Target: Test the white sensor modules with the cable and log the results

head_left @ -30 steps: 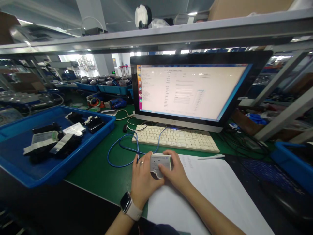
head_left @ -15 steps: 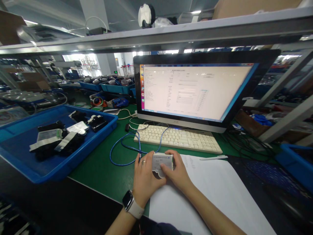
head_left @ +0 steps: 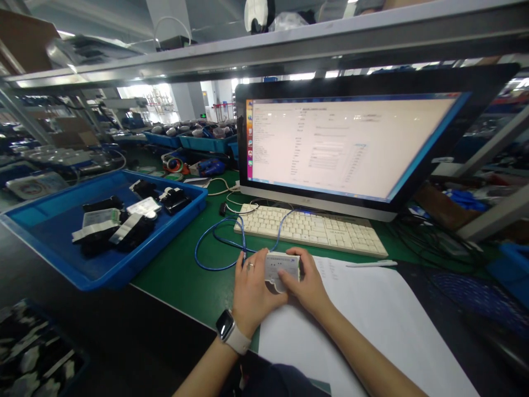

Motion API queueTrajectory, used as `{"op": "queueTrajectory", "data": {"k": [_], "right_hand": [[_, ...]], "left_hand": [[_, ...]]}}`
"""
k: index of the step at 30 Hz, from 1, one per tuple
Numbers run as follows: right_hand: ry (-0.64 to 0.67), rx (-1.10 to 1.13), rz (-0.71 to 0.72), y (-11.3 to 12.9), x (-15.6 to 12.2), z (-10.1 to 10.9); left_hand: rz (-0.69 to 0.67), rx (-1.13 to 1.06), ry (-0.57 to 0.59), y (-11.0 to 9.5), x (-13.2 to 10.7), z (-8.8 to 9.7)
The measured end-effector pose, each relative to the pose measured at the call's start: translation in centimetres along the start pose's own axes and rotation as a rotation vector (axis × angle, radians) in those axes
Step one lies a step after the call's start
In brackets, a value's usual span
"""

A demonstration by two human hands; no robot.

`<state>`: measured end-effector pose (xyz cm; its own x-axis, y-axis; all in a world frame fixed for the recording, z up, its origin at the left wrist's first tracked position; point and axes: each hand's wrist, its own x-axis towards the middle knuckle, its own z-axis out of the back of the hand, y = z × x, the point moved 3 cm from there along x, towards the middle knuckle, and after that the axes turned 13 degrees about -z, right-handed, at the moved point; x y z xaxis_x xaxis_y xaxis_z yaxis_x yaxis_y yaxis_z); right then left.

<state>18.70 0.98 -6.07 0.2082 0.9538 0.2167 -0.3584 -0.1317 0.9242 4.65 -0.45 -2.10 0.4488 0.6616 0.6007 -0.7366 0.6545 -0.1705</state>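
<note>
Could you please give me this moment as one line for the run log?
Left hand: holds labelled unit, left side | Right hand: holds its right side, thumb on face | Beyond: keyboard, lit monitor | Beneath: paper

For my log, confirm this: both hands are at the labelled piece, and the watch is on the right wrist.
No: the head view shows the watch on the left wrist, not the right; the left hand and right hand are at the labelled piece, as noted.
</note>
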Motion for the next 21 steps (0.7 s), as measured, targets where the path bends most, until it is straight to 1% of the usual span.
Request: {"op": "queueTrajectory", "data": {"k": [13,21], "right_hand": [[-0.004,0.012,-0.019,0.25,-0.05,-0.02],[-0.012,-0.011,-0.004,0.04,-0.03,-0.07]], "left_hand": [[-0.004,-0.004,0.015,0.26,-0.08,-0.15],[-0.015,0.005,0.005,0.32,-0.1,-0.4]]}}
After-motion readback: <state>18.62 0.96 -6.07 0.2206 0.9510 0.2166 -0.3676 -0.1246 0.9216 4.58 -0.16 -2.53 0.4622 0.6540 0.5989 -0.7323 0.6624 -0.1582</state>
